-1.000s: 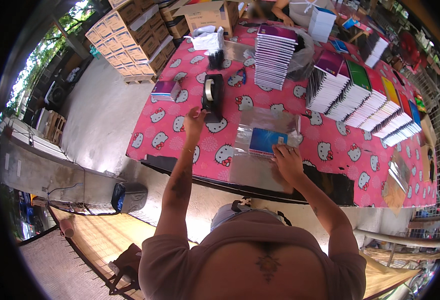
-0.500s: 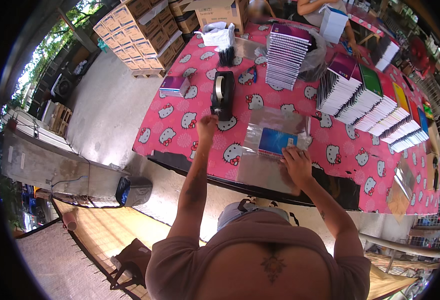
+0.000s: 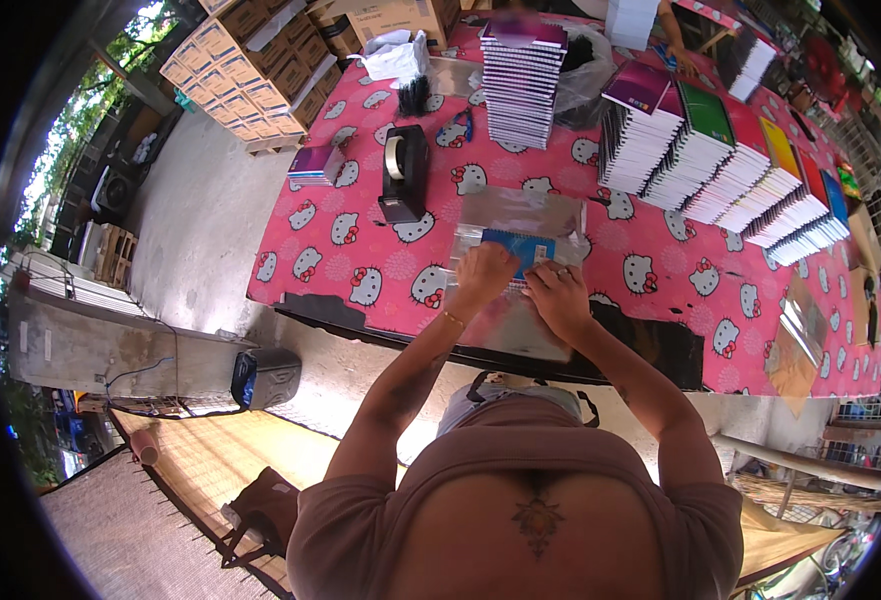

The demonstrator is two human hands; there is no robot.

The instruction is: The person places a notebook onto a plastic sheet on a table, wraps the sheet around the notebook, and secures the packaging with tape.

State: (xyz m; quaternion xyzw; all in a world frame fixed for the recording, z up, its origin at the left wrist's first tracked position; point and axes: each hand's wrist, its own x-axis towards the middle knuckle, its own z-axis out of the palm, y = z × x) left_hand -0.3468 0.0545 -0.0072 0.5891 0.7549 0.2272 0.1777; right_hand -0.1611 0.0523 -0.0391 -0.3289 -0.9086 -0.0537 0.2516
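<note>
A small blue notebook (image 3: 532, 243) lies on a clear plastic sheet (image 3: 520, 206) near the table's front edge. Over the notebook's left part my left hand (image 3: 487, 270) is closed, its fingertips pressed together; whatever they pinch is too small or hidden. My right hand (image 3: 560, 297) rests with fingers stretched out on the notebook's lower right part and the plastic. Between them the two hands cover the notebook's lower edge. A black tape dispenser (image 3: 403, 178) with a roll of tape stands to the left, beyond my left hand.
Rows of stacked spiral notebooks (image 3: 695, 165) fill the right side; a tall stack (image 3: 518, 95) stands at the back. Small purple booklets (image 3: 315, 165) lie left. Cartons (image 3: 250, 80) are piled beyond the table (image 3: 345, 265). Another person's hand (image 3: 682, 58) shows at the far right.
My left hand has left the tape dispenser and come right, down to the notebook. My right hand stays at the notebook. The whole view has shifted somewhat.
</note>
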